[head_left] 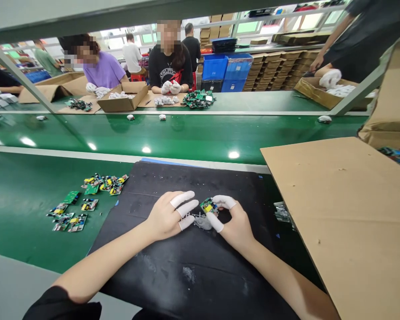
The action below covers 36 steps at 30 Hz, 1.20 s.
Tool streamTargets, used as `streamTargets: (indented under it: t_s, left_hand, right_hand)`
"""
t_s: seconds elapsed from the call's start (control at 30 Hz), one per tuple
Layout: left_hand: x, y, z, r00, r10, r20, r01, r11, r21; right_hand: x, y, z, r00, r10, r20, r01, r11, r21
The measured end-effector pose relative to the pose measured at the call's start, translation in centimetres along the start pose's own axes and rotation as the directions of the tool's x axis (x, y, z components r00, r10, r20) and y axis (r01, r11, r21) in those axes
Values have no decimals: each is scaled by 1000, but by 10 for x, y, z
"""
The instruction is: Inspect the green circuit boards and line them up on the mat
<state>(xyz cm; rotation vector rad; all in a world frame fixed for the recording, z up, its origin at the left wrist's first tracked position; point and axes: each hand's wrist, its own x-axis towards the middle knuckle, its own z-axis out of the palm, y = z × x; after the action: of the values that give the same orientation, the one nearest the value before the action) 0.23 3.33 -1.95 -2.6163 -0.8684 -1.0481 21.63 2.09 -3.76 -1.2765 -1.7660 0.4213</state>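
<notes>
My right hand [235,222], with white cots on its fingertips, pinches a small green circuit board [208,206] with a yellow part on it. The board is tilted above a black mat [146,266]. To its left my left hand [170,215] has its fingers stretched out and apart, also in white cots. Between the hands, low on the mat, lies a grey lump [203,222] of putty-like look, close to the left fingertips. Some small thin pale pieces [195,215] show beside it; what they are I cannot make out.
Several circuit boards [76,222] lie on the green bench at left. A large cardboard sheet [346,213] covers the right side, with small clear bags [282,212] by its edge. A green conveyor belt [193,138] runs ahead, and co-workers [170,66] sit beyond it.
</notes>
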Motion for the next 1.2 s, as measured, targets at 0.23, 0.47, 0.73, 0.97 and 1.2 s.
streamTargets:
  t_s: [0.23, 0.47, 0.73, 0.97, 1.2]
  left_hand:
    - [-1, 11, 4, 973, 178, -146, -171, 983, 60]
    - [-5, 8, 2, 980, 66, -186, -88, 990, -112]
    - [-4, 11, 2, 989, 12, -149, -32, 991, -132]
    - [-5, 10, 5, 994, 10, -108, -31, 980, -196]
    - [-5, 9, 10, 998, 15, -65, -28, 979, -203]
  right_hand:
    - [-13, -19, 1, 966, -239, 101, 214, 954, 212]
    - [-12, -14, -2, 899, -432, 67, 388, 860, 331]
    - [-11, -17, 0, 894, -447, 4, 432, 865, 254]
    - [-10, -19, -3, 884, -466, 19, 449, 862, 237]
    - [-11, -19, -4, 877, -481, 2, 471, 861, 192]
